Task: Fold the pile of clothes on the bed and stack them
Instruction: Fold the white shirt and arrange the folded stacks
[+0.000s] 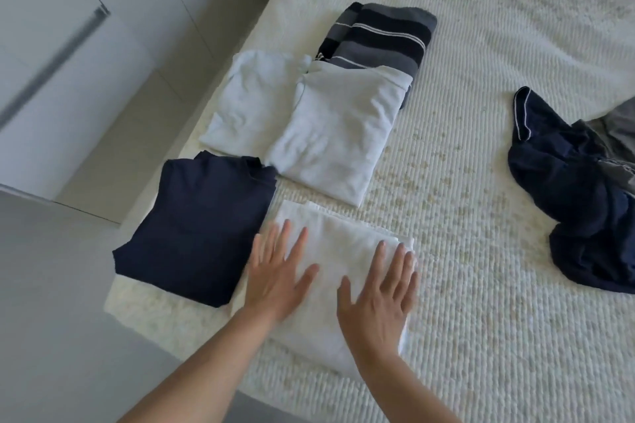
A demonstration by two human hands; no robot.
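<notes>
Step in hand: Judging by the flat palms, the person is pressing a just-folded white garment [343, 251] smooth; it lies at lower centre of the frame on the cream textured bedspread [481, 251].
Left hand: The left hand [278, 271], lower centre, lies palm down on the garment's left edge, fingers straight and spread, gripping nothing.
Right hand: The right hand [381, 299], just beside it, lies palm down on the garment's right part, fingers straight and slightly fanned, also holding nothing.
Arms: Both bare forearms reach in from the bottom edge, angled up and to the right.
Beside the hands: A folded navy top [196, 230] lies at lower left, touching or nearly touching the white garment's left edge.
Further up: A folded pale grey garment [336, 134] sits at centre, partly overlapping a folded pale blue garment [247, 106] to its left.
Furthest folded piece: A folded dark striped garment [378, 38] lies at upper centre, its near edge tucked under the pale grey one.
Still to fold: A crumpled navy garment with white piping [577, 189] lies at the right edge, well apart from the folded pieces, with grey cloth [618, 130] under or beside it, cut off by the frame.
Progress: Five pieces look folded but lie side by side, not yet stacked.
Next move: Probably lift the hands off, then reach right for the crumpled pile, or gather the folded pieces into one stack.
Surroundings: White cupboard doors [51, 62] and pale floor fill the left side.
</notes>
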